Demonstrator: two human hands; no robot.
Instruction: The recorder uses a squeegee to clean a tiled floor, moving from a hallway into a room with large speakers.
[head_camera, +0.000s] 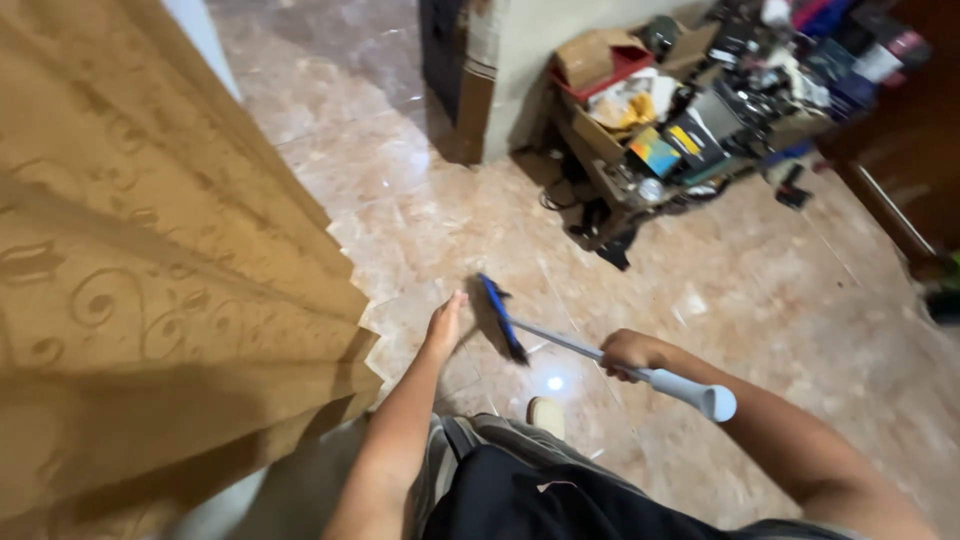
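Your right hand (628, 352) clenches the grey metal handle of the blue-headed broom (500, 318); your left hand (444, 322), fingers together, touches its bristles. Sweeping looks barely begun: the glossy marble-patterned floor (760, 290) toward the cluttered cardboard boxes (640, 110) at one o'clock remains.

Open brown cardboard box (592, 52) atop clutter pile (700, 120).

The right hand's grip (630, 352) covers part of the grey broom handle (668, 381). Beyond the grip, motion blur smears the blue broom head (500, 318), and its bristles cannot be made out. Left of it, the left hand (443, 325) has blurred fingertips. The bottom edge cuts off both forearms. A tan curtain (150, 270) hides the floor far left. The distant clutter pile (700, 110) is too jumbled to tell apart.
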